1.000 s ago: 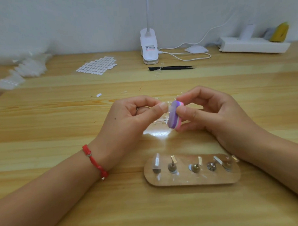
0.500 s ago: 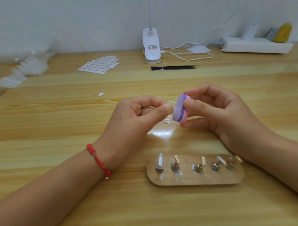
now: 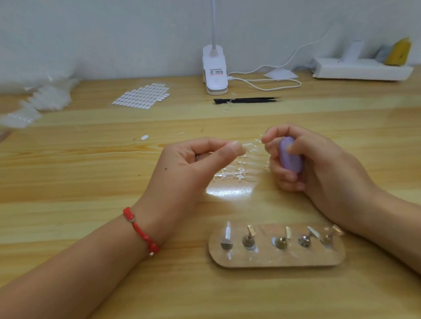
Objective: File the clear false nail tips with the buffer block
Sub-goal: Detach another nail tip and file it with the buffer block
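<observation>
Over a wooden table (image 3: 86,182), our right hand (image 3: 319,165) curls round the buffer block (image 3: 291,159), a rounded lilac pad standing upright in the fist. Our left hand (image 3: 193,164) pinches one clear false nail tip (image 3: 246,147) between thumb and forefinger, near the block but not touching it. More glassy tips (image 3: 238,174) lie on the table between both hands, joined on their frame.

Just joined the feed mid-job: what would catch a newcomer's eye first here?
The purple buffer block stands out, gripped in the right hand at centre right, apart from the left hand, which pinches what looks like a clear nail tip. Nearer the camera, a wooden stand carries five small metal holders; a red bracelet circles the left wrist.
</observation>
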